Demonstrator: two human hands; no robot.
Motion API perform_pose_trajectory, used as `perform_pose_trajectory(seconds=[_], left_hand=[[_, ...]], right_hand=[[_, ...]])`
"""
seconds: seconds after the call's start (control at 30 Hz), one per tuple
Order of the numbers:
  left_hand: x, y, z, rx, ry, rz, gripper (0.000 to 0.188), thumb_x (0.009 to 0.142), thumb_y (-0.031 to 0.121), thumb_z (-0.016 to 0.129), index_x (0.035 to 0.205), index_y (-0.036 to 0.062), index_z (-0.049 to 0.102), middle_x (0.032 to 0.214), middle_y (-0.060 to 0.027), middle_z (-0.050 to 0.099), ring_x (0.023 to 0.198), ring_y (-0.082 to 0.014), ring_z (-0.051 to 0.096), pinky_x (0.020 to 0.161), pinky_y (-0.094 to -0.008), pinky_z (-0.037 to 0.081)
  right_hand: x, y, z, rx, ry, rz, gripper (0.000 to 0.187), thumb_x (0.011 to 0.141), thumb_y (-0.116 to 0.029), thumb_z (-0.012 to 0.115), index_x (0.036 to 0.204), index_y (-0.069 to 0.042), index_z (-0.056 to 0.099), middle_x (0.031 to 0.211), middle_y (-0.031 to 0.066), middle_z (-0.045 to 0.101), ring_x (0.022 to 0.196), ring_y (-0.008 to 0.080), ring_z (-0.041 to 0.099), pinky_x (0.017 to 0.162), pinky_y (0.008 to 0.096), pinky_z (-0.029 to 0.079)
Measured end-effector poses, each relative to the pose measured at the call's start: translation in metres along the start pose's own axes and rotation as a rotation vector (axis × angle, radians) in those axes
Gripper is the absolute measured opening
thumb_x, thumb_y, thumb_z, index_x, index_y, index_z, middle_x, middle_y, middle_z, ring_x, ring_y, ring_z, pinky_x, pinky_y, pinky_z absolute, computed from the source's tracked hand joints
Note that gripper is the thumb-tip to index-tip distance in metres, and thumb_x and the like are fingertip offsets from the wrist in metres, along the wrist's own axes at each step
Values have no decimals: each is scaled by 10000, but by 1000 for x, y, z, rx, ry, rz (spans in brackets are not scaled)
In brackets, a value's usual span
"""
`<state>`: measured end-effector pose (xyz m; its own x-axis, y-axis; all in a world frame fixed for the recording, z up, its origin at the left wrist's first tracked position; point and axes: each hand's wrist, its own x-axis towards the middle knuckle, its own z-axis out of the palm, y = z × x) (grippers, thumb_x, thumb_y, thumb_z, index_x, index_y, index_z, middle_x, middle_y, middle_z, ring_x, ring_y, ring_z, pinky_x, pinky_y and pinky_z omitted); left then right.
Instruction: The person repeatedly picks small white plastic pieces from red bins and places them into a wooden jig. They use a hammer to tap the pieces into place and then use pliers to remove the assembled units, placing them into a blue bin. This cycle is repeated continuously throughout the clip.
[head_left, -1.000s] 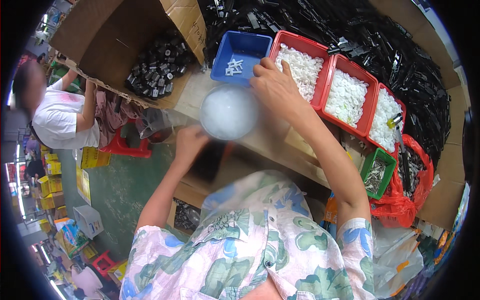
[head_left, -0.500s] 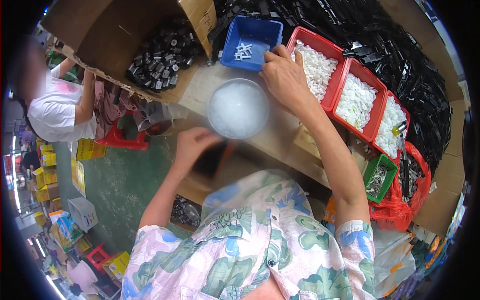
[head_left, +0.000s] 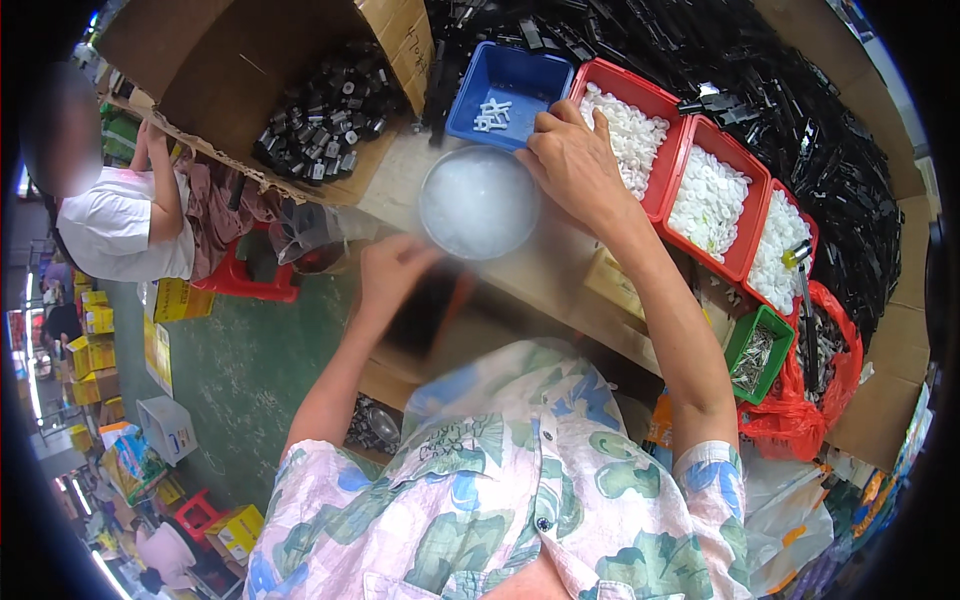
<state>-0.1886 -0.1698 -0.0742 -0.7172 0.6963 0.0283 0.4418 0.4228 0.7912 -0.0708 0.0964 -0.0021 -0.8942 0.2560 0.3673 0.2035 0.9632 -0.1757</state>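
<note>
A round, hazy white disc-like shape lies between my hands; I cannot make out what it is. My left hand is at its lower left edge, thumb and fingers pinched together, with whatever is in them hidden. Curled on the upper right is my right hand, its fingertips bent down beside the disc's edge and the near corner of a blue bin. What those fingers hold, if anything, does not show. Several small white plastic pieces lie in the blue bin.
Red bins of small white parts run along the right, then a green bin of metal pieces and a red plastic bag. Black parts are heaped behind. A cardboard box holds black cylinders. Another person sits left.
My left hand has shifted slightly up and to the right. The right hand has moved a little down, and its fingers now sit lower against the blue bin. The hazy disc appears slightly higher.
</note>
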Motion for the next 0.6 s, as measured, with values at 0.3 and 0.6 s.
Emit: perform_pose_trajectory(seconds=[0.3,0.6], left_hand=[[13,21,-30,61,56,189,107,819,71,774,881,-9,736,731,-48,659,632,-91,572,595,-248,448],[50,19,-25,345,166,243,184,881,135,685,1009,5,708,956,-178,658,836,-397,657,738,-447,520]], right_hand=[[-22,12,-40,266,185,-20,215,876,-169,716,1043,-33,708,1038,125,663,1035,314,606,887,453,480],[-85,25,-83,255,91,165,178,894,-82,691,1042,15,685,1038,167,646,979,342,619,845,420,491]])
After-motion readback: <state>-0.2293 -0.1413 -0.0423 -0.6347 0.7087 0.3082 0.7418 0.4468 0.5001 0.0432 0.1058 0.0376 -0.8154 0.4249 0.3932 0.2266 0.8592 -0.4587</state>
